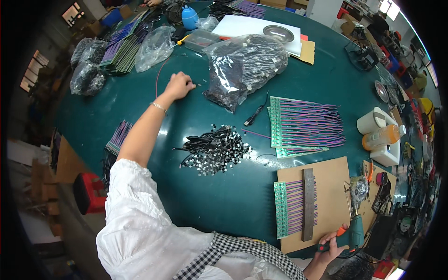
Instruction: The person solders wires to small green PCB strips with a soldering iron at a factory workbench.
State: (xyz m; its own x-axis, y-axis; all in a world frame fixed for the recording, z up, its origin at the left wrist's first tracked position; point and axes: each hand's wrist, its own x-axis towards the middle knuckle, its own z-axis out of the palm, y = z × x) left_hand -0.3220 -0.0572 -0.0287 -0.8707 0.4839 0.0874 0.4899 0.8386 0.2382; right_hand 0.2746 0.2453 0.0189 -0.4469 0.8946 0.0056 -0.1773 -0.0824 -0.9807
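My left hand (178, 86) reaches far over the green table (224, 196), fingers curled down beside a few tiny pale bits; what the fingertips hold, if anything, is too small to make out. Low at the right, my right hand (330, 249) is closed round the handle of an orange-and-dark tool, which looks like a soldering iron (342, 230). Close to that hand, a metal bar (308, 205) lies across the wires of a green circuit board strip (280, 210) on cardboard (333, 186). A pile of black cables with small metal connectors (217, 149) lies mid-table.
More wired boards (305, 123) lie right of the pile. Behind them sits a bulging clear bag of parts (252, 65). A green heat gun (356, 231) stands beside my right hand. An orange liquid bottle (382, 137) and white containers (372, 120) line the right edge.
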